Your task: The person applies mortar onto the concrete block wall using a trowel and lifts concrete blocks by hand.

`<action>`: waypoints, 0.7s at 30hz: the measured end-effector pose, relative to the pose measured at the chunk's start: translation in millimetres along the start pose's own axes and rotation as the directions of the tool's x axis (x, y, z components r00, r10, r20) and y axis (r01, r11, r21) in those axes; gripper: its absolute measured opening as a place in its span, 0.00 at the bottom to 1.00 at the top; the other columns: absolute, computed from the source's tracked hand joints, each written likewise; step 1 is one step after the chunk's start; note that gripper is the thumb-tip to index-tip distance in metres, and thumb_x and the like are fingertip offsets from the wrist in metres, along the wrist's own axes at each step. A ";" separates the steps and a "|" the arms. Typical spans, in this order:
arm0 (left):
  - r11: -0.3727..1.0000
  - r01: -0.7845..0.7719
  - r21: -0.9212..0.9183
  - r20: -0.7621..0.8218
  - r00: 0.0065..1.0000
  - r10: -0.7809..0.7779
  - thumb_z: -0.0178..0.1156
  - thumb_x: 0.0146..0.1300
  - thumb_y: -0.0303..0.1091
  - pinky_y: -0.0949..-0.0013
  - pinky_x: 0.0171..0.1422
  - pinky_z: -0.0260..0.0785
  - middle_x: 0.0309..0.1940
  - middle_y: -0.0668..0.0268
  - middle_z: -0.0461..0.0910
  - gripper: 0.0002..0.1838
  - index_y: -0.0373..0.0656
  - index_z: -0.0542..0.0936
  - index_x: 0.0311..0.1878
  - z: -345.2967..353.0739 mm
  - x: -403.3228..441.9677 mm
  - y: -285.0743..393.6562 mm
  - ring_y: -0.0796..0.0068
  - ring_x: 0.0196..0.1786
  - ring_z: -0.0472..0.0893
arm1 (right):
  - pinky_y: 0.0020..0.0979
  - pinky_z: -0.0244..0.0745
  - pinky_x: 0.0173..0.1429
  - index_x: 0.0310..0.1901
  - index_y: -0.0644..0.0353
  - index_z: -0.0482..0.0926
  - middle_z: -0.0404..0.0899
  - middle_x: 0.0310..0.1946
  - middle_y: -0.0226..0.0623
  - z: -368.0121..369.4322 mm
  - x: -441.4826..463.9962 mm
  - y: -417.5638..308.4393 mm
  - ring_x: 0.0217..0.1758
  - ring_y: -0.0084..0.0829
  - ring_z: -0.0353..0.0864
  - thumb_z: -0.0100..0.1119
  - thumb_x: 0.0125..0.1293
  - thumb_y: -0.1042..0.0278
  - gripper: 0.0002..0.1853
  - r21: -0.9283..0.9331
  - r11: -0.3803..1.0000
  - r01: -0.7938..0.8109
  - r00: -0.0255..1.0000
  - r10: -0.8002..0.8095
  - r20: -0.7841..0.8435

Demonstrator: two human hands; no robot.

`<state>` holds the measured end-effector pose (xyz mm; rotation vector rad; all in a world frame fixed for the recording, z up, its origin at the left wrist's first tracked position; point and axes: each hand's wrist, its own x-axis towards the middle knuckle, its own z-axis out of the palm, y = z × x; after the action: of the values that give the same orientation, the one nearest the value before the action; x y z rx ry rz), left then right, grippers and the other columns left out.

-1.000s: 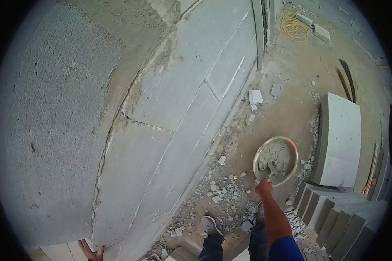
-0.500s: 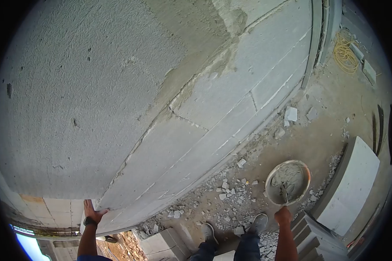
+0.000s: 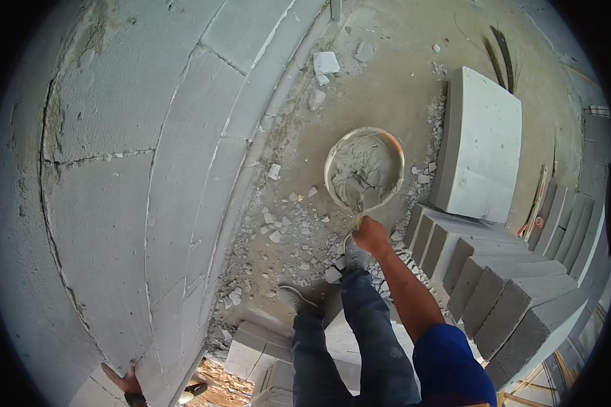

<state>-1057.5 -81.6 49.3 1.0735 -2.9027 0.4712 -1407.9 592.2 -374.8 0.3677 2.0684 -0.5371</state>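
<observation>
My right hand point(image 3: 372, 236) is closed round the handle of a trowel point(image 3: 356, 200), whose blade sits partly sunk in grey wet mortar point(image 3: 366, 163). That mortar fills much of a round bucket point(image 3: 328, 169) standing on the ground in front of my feet. At the lower left, my left hand point(image 3: 123, 378) lies against the grey block wall point(image 3: 102, 217), thumb and fingers apart, holding nothing. A dark band circles that wrist.
Rubble point(image 3: 275, 220) lies between wall and bucket. To the right rest a large pale block point(image 3: 485, 146) and a row of stacked grey blocks point(image 3: 509, 292). My shoes point(image 3: 295, 297) stand among broken pieces. Dark thin strips point(image 3: 502, 57) lie farther back.
My view has swung down and to the right, bringing the bucket nearer the middle. My right hand still grips the trowel at the bucket; my left hand is still against the wall.
</observation>
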 end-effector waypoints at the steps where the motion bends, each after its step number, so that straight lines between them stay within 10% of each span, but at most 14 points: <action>1: 1.000 -0.007 -0.003 0.000 1.000 0.007 0.81 0.45 0.44 0.47 0.83 0.46 0.78 0.40 0.54 0.63 0.31 0.53 0.79 -2.1 -0.7 -2.0 0.42 0.80 0.53 | 0.46 0.77 0.62 0.51 0.67 0.80 0.84 0.50 0.57 0.3 1.8 5.1 0.57 0.53 0.83 0.64 0.60 0.59 0.22 -0.015 1.000 0.022 1.000 -0.022 0.013; 9: 0.994 -0.106 0.028 -0.058 0.993 0.108 0.80 0.48 0.48 0.47 0.82 0.47 0.78 0.42 0.55 0.61 0.33 0.54 0.79 10.8 3.7 -23.9 0.43 0.80 0.54 | 0.47 0.77 0.61 0.48 0.66 0.83 0.85 0.49 0.56 -11.9 50.7 18.6 0.56 0.54 0.84 0.68 0.60 0.53 0.24 -0.074 0.997 0.000 0.994 -0.008 -0.105; 15: 0.995 -0.090 0.049 -0.092 0.991 0.094 0.79 0.49 0.45 0.49 0.82 0.49 0.77 0.41 0.57 0.59 0.32 0.55 0.78 14.5 -3.9 -35.6 0.43 0.79 0.57 | 0.47 0.77 0.59 0.48 0.67 0.83 0.84 0.45 0.60 17.6 51.6 76.3 0.54 0.55 0.84 0.71 0.57 0.47 0.29 0.214 0.963 0.166 0.986 -0.160 -0.045; 21: 0.996 -0.079 -0.048 -0.073 0.994 0.075 0.79 0.48 0.46 0.48 0.82 0.49 0.77 0.39 0.57 0.60 0.31 0.55 0.78 16.1 -2.2 -35.4 0.42 0.79 0.57 | 0.50 0.77 0.47 0.40 0.65 0.81 0.83 0.32 0.61 70.3 28.0 90.2 0.43 0.63 0.82 0.71 0.57 0.49 0.24 0.148 0.972 0.182 0.884 -0.096 -0.458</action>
<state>-1031.8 -110.2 43.4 0.9217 -2.8850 0.4256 -1330.3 635.2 -452.1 0.4917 2.5128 -0.7983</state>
